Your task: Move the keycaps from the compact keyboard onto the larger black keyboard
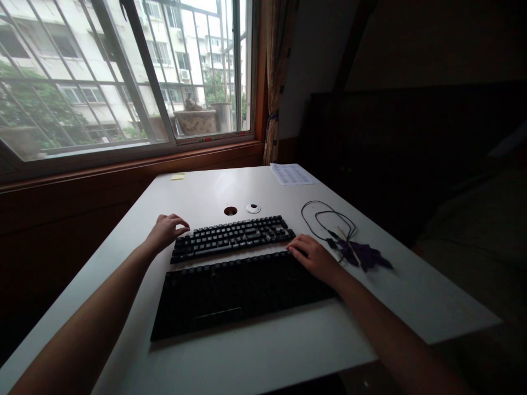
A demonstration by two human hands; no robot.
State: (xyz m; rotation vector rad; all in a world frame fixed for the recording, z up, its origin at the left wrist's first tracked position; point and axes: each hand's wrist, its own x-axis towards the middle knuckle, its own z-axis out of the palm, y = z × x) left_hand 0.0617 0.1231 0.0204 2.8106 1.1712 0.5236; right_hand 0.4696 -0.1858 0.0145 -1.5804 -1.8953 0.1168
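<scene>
Both slim forearms (pixel 109 296) are bare to the wrist (pixel 149 248)

A pale yellow paper note (pixel 178 176) lies near the far left corner of the white surface (pixel 263 351), and a white printed paper sheet (pixel 291 174) lies at the far right. Nearer, a round white cap with a dark opening (pixel 249 209) sits just beside a round hole (pixel 230 210). Beyond is a metal-framed window (pixel 150 71), with a patterned brown planter (pixel 195 122) outside it. A tan patterned curtain (pixel 275 71) hangs gathered at its right.
</scene>
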